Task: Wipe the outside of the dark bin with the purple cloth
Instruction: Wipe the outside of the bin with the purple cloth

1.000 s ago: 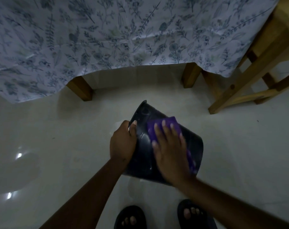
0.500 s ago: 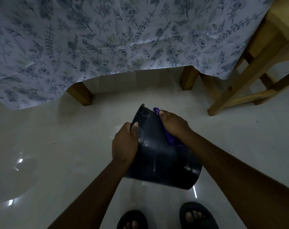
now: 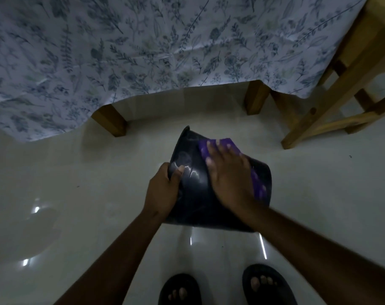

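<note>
Mid-wipe: our left hand (image 3: 163, 192) clamped the dark bin (image 3: 196, 194), tipped above the floor (image 3: 77, 194); our right hand (image 3: 229, 179) lay flat, pressing the purple cloth (image 3: 226, 144) against its far wall. Next, probably, rotating the bin.

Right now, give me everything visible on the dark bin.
The dark bin is a glossy, near-black round container, plastic by its look, with a thin lipped rim. It is held off the pale floor, tipped on its side, rim up and left, base toward the lower right. The left hand grips the rim, thumb on the outer wall. The right hand lies flat on the upper wall, pressing the purple cloth against it. Its interior is hidden.
</note>
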Available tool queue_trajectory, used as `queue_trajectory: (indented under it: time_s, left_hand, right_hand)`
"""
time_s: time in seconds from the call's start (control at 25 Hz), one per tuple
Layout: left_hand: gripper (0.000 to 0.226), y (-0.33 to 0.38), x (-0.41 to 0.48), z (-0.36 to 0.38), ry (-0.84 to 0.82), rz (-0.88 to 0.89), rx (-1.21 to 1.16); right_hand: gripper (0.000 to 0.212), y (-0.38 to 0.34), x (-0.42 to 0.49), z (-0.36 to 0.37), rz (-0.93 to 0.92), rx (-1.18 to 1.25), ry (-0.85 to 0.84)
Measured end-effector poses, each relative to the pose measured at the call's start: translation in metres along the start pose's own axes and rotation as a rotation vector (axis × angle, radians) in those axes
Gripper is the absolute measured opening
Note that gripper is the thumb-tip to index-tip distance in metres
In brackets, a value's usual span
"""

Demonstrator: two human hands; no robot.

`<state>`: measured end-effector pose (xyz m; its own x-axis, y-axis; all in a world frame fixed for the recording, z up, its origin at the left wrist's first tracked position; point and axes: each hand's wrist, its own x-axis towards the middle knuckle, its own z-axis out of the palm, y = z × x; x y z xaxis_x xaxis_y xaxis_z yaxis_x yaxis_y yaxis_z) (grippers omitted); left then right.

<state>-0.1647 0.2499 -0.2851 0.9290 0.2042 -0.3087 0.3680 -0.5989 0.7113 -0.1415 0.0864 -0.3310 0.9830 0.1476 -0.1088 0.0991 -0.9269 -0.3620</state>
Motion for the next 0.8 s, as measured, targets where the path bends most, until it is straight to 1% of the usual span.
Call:
queue_trajectory:
  time_s: [0.04,0.12,0.2,0.28,0.36,0.4,0.48,0.56,0.68,0.76,0.8]
  left_hand:
    - [0.029,0.001,0.007,0.003,-0.001,-0.004,-0.012]
    - [0.031,-0.001,0.015,0.008,0.024,0.04,-0.002]
    - [0.031,-0.002,0.013,0.01,0.02,0.06,-0.017]
    - [0.031,0.002,0.02,0.012,0.026,0.045,-0.047]
    - [0.032,0.011,0.027,0.012,0.025,0.011,-0.055]
    - [0.033,0.012,0.029,0.012,0.035,0.01,-0.048]
    - [0.036,0.01,0.03,0.014,0.069,0.004,-0.033]
    - [0.038,0.009,0.032,0.014,0.075,-0.025,-0.042]
    - [0.038,0.018,0.04,0.014,0.061,-0.051,-0.033]
    - [0.037,0.02,0.037,0.016,0.043,-0.041,-0.055]
    - [0.037,0.019,0.032,0.017,0.039,-0.036,-0.073]
  right_hand:
    - [0.055,-0.009,-0.037,0.009,-0.084,-0.052,0.021]
    - [0.059,-0.013,-0.086,0.024,-0.22,-0.062,0.072]
    - [0.057,-0.007,-0.07,0.024,-0.182,-0.01,0.102]
    - [0.054,-0.006,-0.02,0.011,-0.082,-0.003,0.128]
    - [0.052,0.0,0.036,-0.005,0.009,0.032,0.071]
    - [0.051,0.005,0.058,-0.011,0.026,0.055,0.046]
    - [0.049,0.007,0.065,-0.014,0.026,0.051,0.019]
    - [0.052,-0.001,0.022,0.0,-0.023,-0.054,0.046]
    - [0.065,-0.008,-0.077,0.036,-0.187,-0.129,0.095]
    - [0.069,-0.002,-0.1,0.047,-0.231,-0.142,0.122]
    - [0.066,-0.001,-0.092,0.043,-0.205,-0.097,0.125]
